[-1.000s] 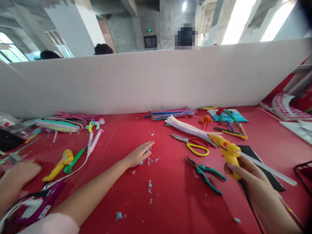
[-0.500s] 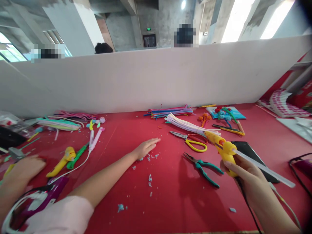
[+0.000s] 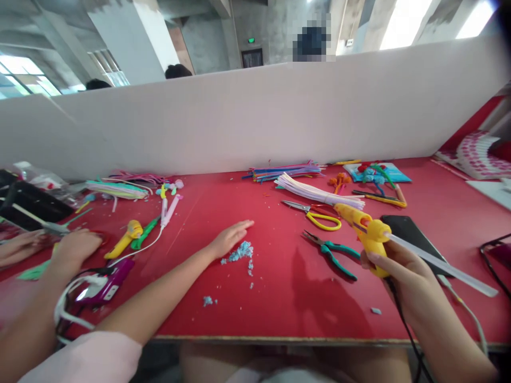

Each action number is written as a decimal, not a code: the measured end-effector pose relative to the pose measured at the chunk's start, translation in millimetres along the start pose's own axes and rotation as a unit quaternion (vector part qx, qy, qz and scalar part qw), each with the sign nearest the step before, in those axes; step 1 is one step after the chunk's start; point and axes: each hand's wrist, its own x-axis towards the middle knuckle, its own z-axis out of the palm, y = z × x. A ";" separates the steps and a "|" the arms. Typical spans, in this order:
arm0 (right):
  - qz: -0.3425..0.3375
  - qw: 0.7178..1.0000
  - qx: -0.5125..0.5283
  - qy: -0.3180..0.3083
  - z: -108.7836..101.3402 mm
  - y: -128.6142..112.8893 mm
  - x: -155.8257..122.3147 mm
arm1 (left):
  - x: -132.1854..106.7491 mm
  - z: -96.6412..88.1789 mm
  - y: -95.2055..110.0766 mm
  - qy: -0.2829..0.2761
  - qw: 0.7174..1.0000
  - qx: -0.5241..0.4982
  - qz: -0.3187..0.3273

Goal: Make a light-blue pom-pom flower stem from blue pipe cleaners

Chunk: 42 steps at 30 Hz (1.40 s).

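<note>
My left hand (image 3: 230,240) rests on the red table with its fingers stretched out. Beside its lower edge lies a small heap of light blue fluff scraps (image 3: 241,251), with more bits trailing toward me. My right hand (image 3: 403,266) is wrapped round the handle of a yellow hot glue gun (image 3: 374,232), held above the table with its nozzle pointing left and away. A long clear glue stick (image 3: 443,263) sticks out of its back. Near the gun lie teal-handled pliers (image 3: 332,255) and yellow-and-red-handled scissors (image 3: 315,214).
Pale pipe cleaners (image 3: 319,191) and a coloured bundle (image 3: 283,171) lie by the white partition (image 3: 255,122). A black phone (image 3: 415,239) is beneath the glue stick. At left are another yellow glue gun (image 3: 124,239), a purple power strip (image 3: 109,282) and a co-worker's hands (image 3: 77,247).
My left hand has drawn slightly left and nearer, and the blue scraps beside it now show as a heap. The view has shifted, revealing the table's front edge. The glue gun stays in my right hand.
</note>
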 end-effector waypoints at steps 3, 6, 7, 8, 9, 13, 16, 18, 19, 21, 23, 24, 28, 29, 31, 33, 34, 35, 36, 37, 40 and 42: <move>-0.001 1.000 0.006 -0.005 -6.8 3.3 -8.4 | -18.6 18.6 34.7 -0.093 0.994 0.027 0.060; -0.025 1.000 0.012 0.014 -11.8 -1.8 -13.7 | -38.5 36.8 85.8 -0.045 0.981 0.143 0.124; -0.034 0.999 0.015 0.025 -12.4 -4.7 -14.5 | -43.6 47.4 105.5 -0.046 0.971 0.157 0.172; -0.044 0.998 0.019 0.033 -12.5 -7.8 -15.0 | -47.4 61.6 125.6 -0.070 0.959 0.156 0.227; -0.052 0.998 0.024 0.037 -12.1 -10.9 -15.3 | -49.5 79.5 145.6 -0.098 0.942 0.145 0.287; -0.077 0.996 0.038 0.033 -10.3 -19.2 -18.4 | -38.6 169.0 208.8 -0.097 0.907 0.129 0.388; -0.077 0.996 0.037 0.033 -14.7 -19.1 -24.3 | -25.0 209.9 224.6 -0.095 0.908 0.153 0.379; -0.072 0.997 0.028 0.028 -21.9 -16.8 -28.1 | -27.3 207.9 217.1 -0.108 0.907 0.165 0.372; -0.069 0.997 0.021 0.028 -26.3 -15.4 -29.4 | -32.5 198.9 207.5 -0.112 0.909 0.164 0.367; -0.063 0.997 0.008 0.032 -35.0 -12.6 -30.2 | -46.4 170.0 177.4 -0.120 0.918 0.166 0.340; -0.058 0.998 0.006 0.039 -40.7 -10.2 -28.5 | -55.9 134.5 137.4 -0.114 0.931 0.189 0.291; -0.057 0.997 0.009 0.042 -41.4 -9.3 -26.8 | -56.4 116.7 116.9 -0.103 0.939 0.211 0.252; -0.057 0.997 0.030 0.037 -29.6 -8.2 -18.9 | -39.6 60.5 62.7 -0.058 0.948 0.285 0.128; -0.055 0.997 0.035 0.035 -24.9 -8.5 -17.6 | -38.0 51.5 58.9 -0.036 0.948 0.295 0.112; -0.046 0.998 0.039 0.029 -18.0 -8.8 -16.2 | -47.8 38.9 57.7 -0.009 0.942 0.309 0.130; -0.038 0.999 0.030 0.020 -16.9 -7.3 -15.5 | -75.3 31.5 55.1 -0.021 0.930 0.320 0.181; -0.034 0.999 0.025 0.018 -18.5 -5.7 -14.8 | -92.7 29.1 50.6 -0.048 0.919 0.327 0.214; -0.030 0.999 0.021 0.018 -20.8 -3.5 -13.6 | -109.7 27.3 43.9 -0.052 0.909 0.337 0.241; -0.026 0.999 0.017 0.019 -23.2 -1.0 -11.7 | -124.0 25.9 35.6 -0.042 0.904 0.347 0.247; -0.021 0.999 0.014 0.023 -24.9 1.5 -9.2 | -133.9 25.0 26.7 -0.018 0.906 0.353 0.232; -0.011 1.000 0.011 0.026 -21.5 7.4 -0.6 | -127.2 24.2 6.2 0.026 0.922 0.357 0.149; -0.009 1.000 0.013 0.010 -12.2 7.9 2.7 | -95.0 23.9 0.1 0.010 0.925 0.348 0.152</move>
